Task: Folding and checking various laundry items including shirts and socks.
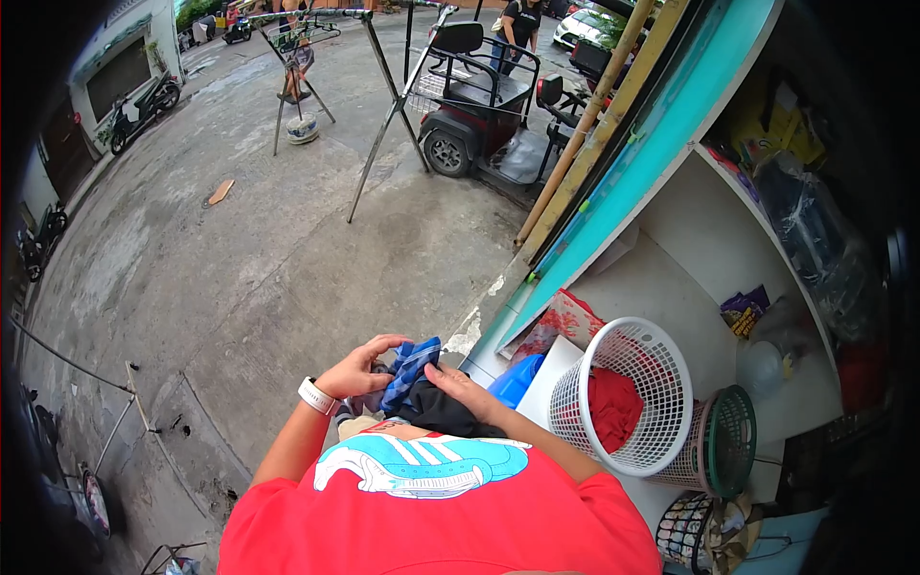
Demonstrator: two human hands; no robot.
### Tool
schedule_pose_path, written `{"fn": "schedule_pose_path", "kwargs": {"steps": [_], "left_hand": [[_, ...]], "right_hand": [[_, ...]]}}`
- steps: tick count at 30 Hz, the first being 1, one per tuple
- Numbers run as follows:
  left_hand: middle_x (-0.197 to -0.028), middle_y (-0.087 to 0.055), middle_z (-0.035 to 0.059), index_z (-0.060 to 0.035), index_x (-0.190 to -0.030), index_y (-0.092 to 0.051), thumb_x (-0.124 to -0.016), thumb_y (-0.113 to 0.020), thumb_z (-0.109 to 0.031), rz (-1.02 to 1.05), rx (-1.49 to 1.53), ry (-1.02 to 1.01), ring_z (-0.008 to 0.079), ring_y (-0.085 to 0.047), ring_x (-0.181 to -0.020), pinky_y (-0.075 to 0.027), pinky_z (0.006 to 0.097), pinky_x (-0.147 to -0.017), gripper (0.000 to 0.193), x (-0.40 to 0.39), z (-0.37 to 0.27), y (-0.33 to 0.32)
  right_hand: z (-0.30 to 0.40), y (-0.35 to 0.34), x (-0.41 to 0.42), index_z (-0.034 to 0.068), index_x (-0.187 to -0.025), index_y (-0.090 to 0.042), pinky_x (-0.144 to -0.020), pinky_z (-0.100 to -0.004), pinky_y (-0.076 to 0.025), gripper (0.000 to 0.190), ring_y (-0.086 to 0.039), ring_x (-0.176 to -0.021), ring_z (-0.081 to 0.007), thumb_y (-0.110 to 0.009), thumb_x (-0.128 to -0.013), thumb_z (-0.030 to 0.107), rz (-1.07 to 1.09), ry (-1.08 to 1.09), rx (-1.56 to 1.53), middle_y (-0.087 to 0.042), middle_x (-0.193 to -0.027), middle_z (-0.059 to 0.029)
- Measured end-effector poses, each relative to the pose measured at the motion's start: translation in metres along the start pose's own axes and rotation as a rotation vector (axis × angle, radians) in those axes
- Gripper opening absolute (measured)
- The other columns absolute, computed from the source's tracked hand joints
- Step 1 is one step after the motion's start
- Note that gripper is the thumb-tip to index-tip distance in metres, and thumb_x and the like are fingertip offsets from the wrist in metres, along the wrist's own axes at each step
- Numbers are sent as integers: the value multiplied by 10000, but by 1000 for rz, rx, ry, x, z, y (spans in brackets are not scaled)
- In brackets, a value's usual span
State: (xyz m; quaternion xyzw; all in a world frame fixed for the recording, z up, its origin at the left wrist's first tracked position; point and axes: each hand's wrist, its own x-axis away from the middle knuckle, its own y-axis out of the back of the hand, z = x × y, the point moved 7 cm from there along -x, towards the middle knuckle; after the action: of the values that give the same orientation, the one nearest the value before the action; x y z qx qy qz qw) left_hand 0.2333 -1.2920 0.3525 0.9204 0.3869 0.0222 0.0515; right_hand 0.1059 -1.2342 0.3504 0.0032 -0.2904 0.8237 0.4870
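A blue checked cloth [410, 370] is held up in front of my chest between both hands. My left hand [364, 368], with a white watch on its wrist, grips its left side, along with some greyish cloth. The fingers of my right hand [460, 392] pinch the cloth's right edge. Black cloth [438, 406] hangs below it, against my right forearm; what supports it is hidden by my hands and shirt. To my right stands a white plastic laundry basket [679, 359], tilted, with red cloth [614, 410] inside.
Behind the white basket stand a green-rimmed basket [751, 438] and a black basket [679, 528] with clothes. A blue container [519, 377] is near my right forearm. Metal rack legs [377, 154] stand ahead on concrete, beside a three-wheeled vehicle [481, 108] and a person [519, 32].
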Motion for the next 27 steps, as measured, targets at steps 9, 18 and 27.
{"fn": "schedule_pose_path", "kwargs": {"steps": [9,18,27], "left_hand": [[-1144,-526,32,-32,-1204,-476,-793,-592,-16,142,120,202,113,-490,-988,-405,262,-874,427,-12,48,-33],[-1021,-584,24,-12,-1114,-538,-882,-432,-51,63,91,149,97,-512,-924,-428,251,-829,258,-16,35,-19],[-1044,-592,94,-36,-1235,-456,-947,-322,-212,-10,1,264,154,-561,-934,-466,278,-803,363,7,1,14]], "right_hand": [[-1,8,-2,36,-1141,-503,-800,-201,-402,410,-502,-907,-68,-459,-920,378,-24,8,87,-555,-1008,-18],[-3,14,0,36,-1152,-492,-806,-196,-397,387,-502,-917,-62,-459,-926,348,-13,-10,-8,-552,-1020,-16],[11,4,8,33,-1320,-361,-936,-242,-341,523,-459,-1078,-110,-401,-938,388,16,18,75,-487,-1198,-53]]}}
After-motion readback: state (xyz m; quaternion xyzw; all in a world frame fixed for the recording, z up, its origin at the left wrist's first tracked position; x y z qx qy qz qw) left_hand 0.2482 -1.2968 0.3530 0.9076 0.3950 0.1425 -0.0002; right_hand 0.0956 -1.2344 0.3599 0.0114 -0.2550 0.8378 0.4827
